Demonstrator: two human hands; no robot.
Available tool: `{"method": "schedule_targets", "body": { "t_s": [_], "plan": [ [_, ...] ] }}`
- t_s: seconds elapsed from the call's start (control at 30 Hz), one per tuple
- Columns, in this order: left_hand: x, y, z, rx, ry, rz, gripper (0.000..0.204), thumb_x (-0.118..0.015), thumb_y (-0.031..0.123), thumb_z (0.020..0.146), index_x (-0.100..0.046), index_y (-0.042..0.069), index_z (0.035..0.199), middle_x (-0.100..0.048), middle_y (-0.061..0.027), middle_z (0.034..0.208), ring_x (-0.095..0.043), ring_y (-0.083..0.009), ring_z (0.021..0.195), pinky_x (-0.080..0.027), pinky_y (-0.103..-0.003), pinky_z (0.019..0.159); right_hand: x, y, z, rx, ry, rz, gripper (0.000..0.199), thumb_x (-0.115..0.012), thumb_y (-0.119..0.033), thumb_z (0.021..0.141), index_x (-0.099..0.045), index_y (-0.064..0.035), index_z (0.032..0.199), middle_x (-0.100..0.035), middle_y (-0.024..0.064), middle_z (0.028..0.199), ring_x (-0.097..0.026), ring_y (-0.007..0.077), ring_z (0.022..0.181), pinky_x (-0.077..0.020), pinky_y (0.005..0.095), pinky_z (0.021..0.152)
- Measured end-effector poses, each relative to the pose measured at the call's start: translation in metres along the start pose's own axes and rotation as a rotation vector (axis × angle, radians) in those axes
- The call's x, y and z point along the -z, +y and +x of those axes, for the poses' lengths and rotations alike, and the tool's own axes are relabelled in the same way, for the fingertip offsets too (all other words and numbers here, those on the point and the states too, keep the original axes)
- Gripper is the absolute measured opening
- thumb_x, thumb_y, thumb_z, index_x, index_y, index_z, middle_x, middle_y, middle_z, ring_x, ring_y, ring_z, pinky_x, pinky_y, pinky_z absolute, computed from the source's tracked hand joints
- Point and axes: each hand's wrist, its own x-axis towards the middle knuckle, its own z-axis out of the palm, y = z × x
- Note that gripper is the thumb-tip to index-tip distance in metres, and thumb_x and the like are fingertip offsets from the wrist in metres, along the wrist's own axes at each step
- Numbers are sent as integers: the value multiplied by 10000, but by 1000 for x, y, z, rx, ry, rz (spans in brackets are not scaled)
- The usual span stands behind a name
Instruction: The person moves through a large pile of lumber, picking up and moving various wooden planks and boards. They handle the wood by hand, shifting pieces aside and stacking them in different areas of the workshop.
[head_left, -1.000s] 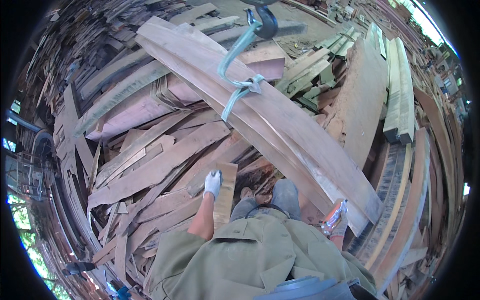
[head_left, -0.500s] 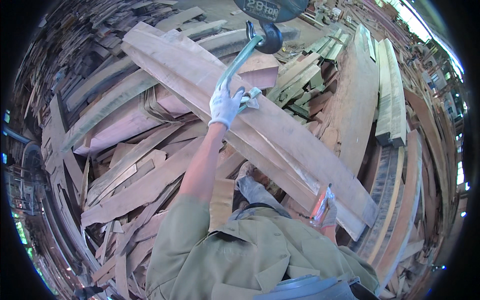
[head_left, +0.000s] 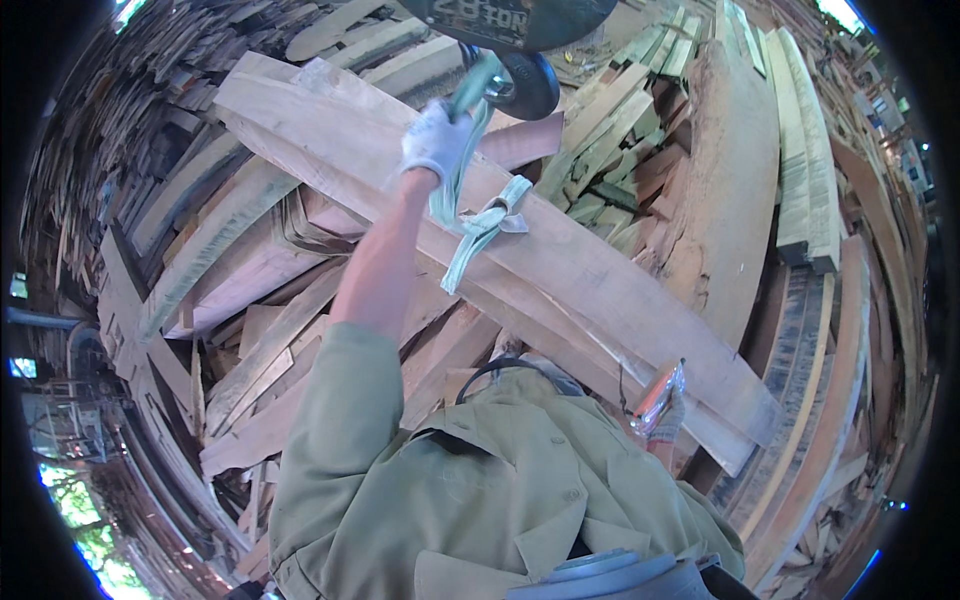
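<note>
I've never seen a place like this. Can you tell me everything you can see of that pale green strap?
The strap is a flat, pale blue-green band that looks like woven fabric. It lies across the long wooden boards, with a knot-like crossing on top and one part slanting down over their near edge. Its upper strands rise toward the dark hook, where the gloved left hand grips it. Blur there hides whether it sits in the hook.

Jumbled heap of timber offcuts (head_left: 270, 395), long pale planks (head_left: 600, 285) slantwise across it
</note>
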Motion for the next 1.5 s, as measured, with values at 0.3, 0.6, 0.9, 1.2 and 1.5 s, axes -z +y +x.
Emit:
{"method": "schedule_targets", "body": {
  "t_s": [0.3, 0.6, 0.9, 1.2, 1.5],
  "plan": [
    [72, -101, 101, 160, 289, -39, 388, -531, 323, 897, -640, -12, 1060, -660, -197, 921, -636, -312, 937, -478, -410, 745, -65, 15, 14, -78, -53, 43, 400, -611, -309, 902, -587, -40, 1197, -621, 55, 1109, -599, 179, 992, -495, 323, 895],
    [-73, -106, -28, -219, -189, 721, 717, -581, 425, 848, -328, 69, 1416, -404, -159, 1397, -366, -316, 1315, -304, -476, 1063, -49, 33, -19, -56, 52, 80, 387, -642, -278, 871, -596, -39, 1172, -636, 50, 1053, -609, 176, 936, -512, 325, 852],
    [-185, -88, -36, -548, -841, 752, 633, -548, 256, 850, -332, 134, 1432, -317, -129, 1481, -299, -327, 1367, -240, -514, 1107, -3, 38, -121, -57, 241, 236, 373, -625, -246, 872, -594, -51, 1188, -647, 36, 1062, -612, 174, 951, -496, 319, 865],
    [-169, -151, -19, -986, -1007, 526, 210, -553, 287, 836, -555, 95, 921, -647, -138, 939, -640, -312, 889, -485, -475, 738, -25, 116, -233, 46, 411, 492, 407, -576, -237, 887, -550, -88, 1265, -623, 4, 1109, -588, 145, 999, -453, 288, 924],
    [-25, -356, -115, -301, -1594, 942, 530, -578, 397, 827, -495, 80, 1242, -572, -216, 1207, -597, -382, 1020, -464, -458, 877, -137, 153, -195, 60, 407, 418, 434, -613, -265, 876, -554, -66, 1258, -624, 35, 1130, -608, 186, 981, -508, 328, 862]
  ]
}}
